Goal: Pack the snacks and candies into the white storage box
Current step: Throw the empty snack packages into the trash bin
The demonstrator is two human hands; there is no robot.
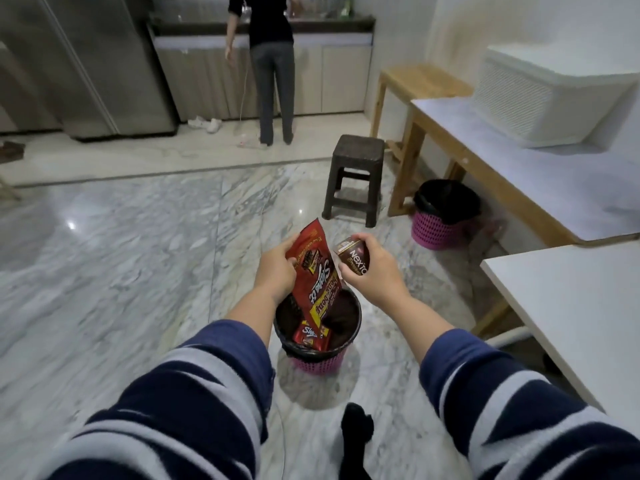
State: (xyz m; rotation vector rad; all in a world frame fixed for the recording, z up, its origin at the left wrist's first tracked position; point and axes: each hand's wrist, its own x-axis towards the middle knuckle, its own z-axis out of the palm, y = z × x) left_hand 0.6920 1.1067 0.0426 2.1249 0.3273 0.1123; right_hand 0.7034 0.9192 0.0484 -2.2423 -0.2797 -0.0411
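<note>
At the far left, a steel fridge (86, 64) is standing beside kitchen cabinets, where a second person (266, 64) is seen from behind, facing the sink. In the near centre, a red snack bag (313, 271) is being held upright by the left hand (277, 268), whose fingers are curled round the bag's left edge; the bag's lower end is dipping into a pink bin (317, 348) lined with black plastic, which is standing on the marble floor (121, 254). A small red packet (310, 336) is lying inside that bin. Just to the right of the bag, a brown snack box (353, 258) is being gripped by the right hand (372, 268), fingers and thumb wrapped round it. Farther back, a dark stool (356, 171) is standing on the floor, and a second pink bin (443, 216) is sitting beside a wooden-legged counter (519, 174). On that counter, at the far right, the white storage box (554, 95) is resting, well apart from both hands.
</note>
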